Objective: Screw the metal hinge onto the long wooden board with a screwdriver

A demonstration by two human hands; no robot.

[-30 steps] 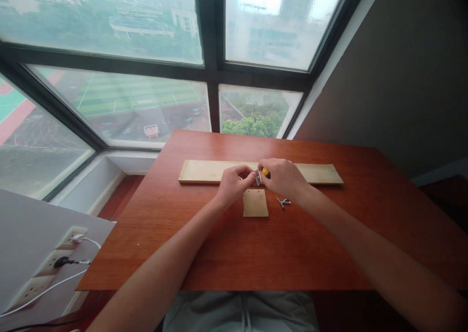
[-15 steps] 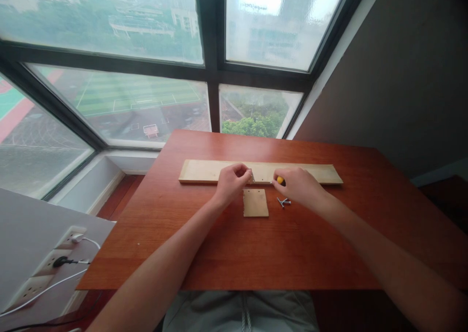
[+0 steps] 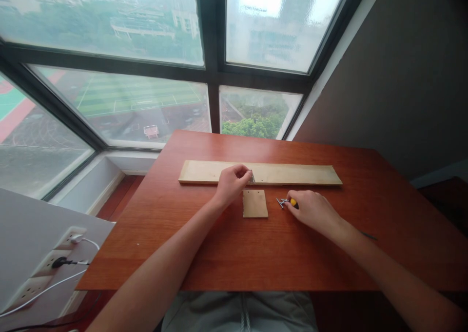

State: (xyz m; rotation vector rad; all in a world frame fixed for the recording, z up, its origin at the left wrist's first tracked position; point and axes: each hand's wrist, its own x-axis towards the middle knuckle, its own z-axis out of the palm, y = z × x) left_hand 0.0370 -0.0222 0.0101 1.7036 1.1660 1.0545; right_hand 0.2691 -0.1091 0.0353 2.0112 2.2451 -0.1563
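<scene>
**Holding a bracket at the plank, screwdriver by the screws**

Looking down from the head camera, I see a grey garment with a drawstring nearest me at the bench edge, and a white power strip with plugged cables low on the left. Farther out, my right hand rests on the bench, its grip closed around a screwdriver with a yellow handle; the handle end peeks out beside a small cluster of screws, touching or almost touching them. Just left of the screws lies a small square wooden piece, flat. Beyond it my left hand pinches a small metal bracket between its fingertips, held against the near edge of the long wooden plank, which lies crosswise. Behind the bench stands the window.
</scene>
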